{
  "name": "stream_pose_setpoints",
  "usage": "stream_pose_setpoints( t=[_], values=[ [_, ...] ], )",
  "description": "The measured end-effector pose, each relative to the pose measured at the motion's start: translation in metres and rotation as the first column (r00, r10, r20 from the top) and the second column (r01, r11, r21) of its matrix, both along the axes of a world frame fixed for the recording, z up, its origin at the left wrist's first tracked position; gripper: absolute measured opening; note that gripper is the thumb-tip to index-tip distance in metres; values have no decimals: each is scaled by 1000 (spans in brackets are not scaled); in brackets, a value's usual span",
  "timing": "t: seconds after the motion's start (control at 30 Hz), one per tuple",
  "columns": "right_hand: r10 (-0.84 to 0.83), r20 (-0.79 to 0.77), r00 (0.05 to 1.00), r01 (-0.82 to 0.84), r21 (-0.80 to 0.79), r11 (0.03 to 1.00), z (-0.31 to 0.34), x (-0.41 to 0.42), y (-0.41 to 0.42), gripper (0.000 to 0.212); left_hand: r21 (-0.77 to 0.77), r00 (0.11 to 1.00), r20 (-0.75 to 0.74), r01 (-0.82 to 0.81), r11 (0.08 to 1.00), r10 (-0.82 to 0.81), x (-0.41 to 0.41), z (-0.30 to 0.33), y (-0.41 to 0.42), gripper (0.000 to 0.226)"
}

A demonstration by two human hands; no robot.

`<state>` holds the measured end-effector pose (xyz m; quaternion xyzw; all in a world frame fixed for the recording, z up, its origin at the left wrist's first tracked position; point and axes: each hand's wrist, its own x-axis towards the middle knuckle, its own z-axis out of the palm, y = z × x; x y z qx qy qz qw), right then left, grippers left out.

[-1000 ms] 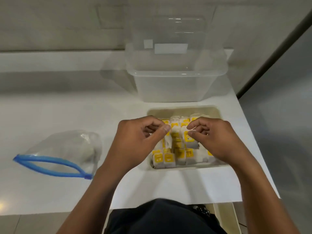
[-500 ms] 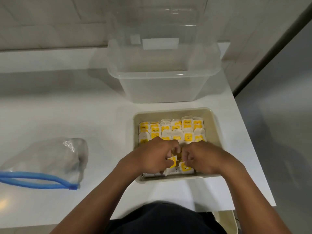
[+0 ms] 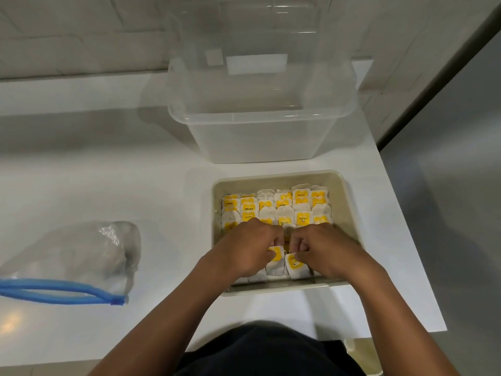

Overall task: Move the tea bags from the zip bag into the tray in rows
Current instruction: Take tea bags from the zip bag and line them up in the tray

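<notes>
Room: we see a pale tiled wall [image 3: 81, 36] along 12 o'clock and a grey panel [image 3: 461, 158] with a dark slanted edge filling 3 o'clock.
Surface: a glossy white countertop [image 3: 95, 172] runs from 9 o'clock to the middle; its right edge cuts diagonally toward 4 o'clock, and a warm glare spot sits at 8 o'clock.
Container: a large clear plastic storage box [image 3: 260, 131] stands at 12 o'clock, just behind the tray; we see nothing inside it.
Zip bag: a clear plastic zip bag with a blue seal strip [image 3: 81, 259] lies at 9 o'clock, well apart from the tray, mouth gaping toward us.
Tray: a beige rectangular plastic tray [image 3: 349, 213] sits right of centre on the countertop.
Tea bags: white paper tea bags with yellow tags [image 3: 273, 207] stand in packed rows filling the tray from its 12 o'clock wall down to our hands.
Left hand: our left hand [image 3: 244, 251] is inside the tray at its 6 o'clock end, fingers curled, pinching a tea bag by its yellow tag.
Right hand: our right hand [image 3: 325, 248] is just beside it, knuckles nearly touching, fingers curled and pinching the neighbouring tea bag.
Person: dark clothing [image 3: 271, 351] shows at 6 o'clock.
</notes>
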<state>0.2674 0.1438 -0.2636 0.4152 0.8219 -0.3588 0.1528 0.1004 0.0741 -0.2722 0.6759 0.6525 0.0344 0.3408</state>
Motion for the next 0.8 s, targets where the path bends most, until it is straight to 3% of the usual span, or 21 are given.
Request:
stream_pose_setpoints(
  t=[0.17,0.37,0.53,0.8],
  values=[
    [-18,-5,1000,18,23,1000,3,3,2,17,-72,997,26,72,995,-70,-7,5,-3,2],
    [3,29,1000,-4,33,999,6,1,2,23,-176,977,55,211,962,-204,-3,12,-2,4],
    [13,43,999,-16,80,997,-1,1,0,17,-285,976,5,209,936,-216,4,7,4,10],
    [-21,8,1000,20,94,995,-3,3,1,14,-124,974,-183,113,986,-134,8,-3,10,19]
  ],
)
